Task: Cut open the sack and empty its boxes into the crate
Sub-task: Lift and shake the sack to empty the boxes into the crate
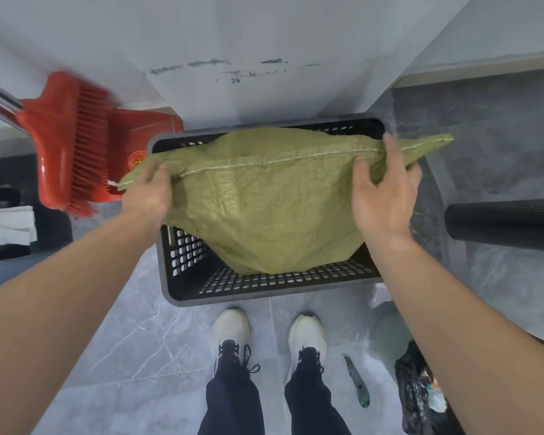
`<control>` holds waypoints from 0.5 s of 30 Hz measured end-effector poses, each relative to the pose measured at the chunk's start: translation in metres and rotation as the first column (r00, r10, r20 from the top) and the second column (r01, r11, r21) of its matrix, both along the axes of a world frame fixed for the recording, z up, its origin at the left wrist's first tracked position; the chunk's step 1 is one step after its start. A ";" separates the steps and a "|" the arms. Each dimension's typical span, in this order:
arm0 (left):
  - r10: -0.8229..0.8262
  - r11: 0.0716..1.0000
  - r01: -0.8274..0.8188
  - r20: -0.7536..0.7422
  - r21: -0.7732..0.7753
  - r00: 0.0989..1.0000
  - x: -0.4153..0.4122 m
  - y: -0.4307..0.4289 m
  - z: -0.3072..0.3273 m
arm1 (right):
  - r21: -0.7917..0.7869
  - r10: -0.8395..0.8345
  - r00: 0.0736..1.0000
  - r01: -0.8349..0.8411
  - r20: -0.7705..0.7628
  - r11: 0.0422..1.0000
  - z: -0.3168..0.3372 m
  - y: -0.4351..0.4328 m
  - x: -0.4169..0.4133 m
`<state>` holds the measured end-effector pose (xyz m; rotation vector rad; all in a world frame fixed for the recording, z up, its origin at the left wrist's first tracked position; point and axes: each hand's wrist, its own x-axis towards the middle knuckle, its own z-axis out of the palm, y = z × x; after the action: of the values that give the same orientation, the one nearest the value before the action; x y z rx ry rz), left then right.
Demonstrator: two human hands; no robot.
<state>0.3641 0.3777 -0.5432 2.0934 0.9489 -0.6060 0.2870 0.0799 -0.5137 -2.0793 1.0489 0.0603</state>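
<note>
- The black crate [182, 259] sits on the floor by the person's feet.
- Above the crate hangs the green sack [264, 208], soft, bulging, probably weighty; its stitched seam corners offer the surest hold.
- Left hand [148, 193] pinches one corner; right hand [387, 196] grips the other.
- A knife [357, 383] lies behind the crate.

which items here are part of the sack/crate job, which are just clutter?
Job:
- green sack, stitched seam uppermost, held by both hands: left, right
- black crate under it
- utility knife on the floor

Clutter:
- red broom
- red dustpan
- black bag
- black roll
</note>
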 end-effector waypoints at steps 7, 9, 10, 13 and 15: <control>0.332 0.924 -0.300 0.109 -0.236 0.937 -0.008 0.006 -0.011 | -0.228 0.019 0.971 0.037 0.238 0.973 -0.014 0.009 -0.015; 0.318 0.935 -0.266 0.226 -0.232 0.921 -0.019 0.007 -0.001 | -0.264 0.077 0.959 -0.003 0.271 0.964 -0.005 0.011 -0.022; 0.311 0.937 -0.251 0.253 -0.243 0.916 -0.024 0.005 0.005 | -0.278 0.104 0.954 -0.023 0.281 0.960 0.002 0.012 -0.024; 0.253 0.945 -0.181 0.262 -0.273 0.931 -0.042 -0.010 0.035 | -0.279 0.172 0.937 -0.086 0.304 0.956 0.029 0.021 -0.028; 0.186 0.960 -0.113 0.283 -0.257 0.941 -0.054 -0.025 0.065 | -0.241 0.194 0.935 -0.123 0.296 0.963 0.054 0.029 -0.027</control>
<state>0.3098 0.3528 -0.4780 1.8150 0.8065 -0.2887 0.2596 0.1085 -0.4600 -2.2744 0.7135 -0.3146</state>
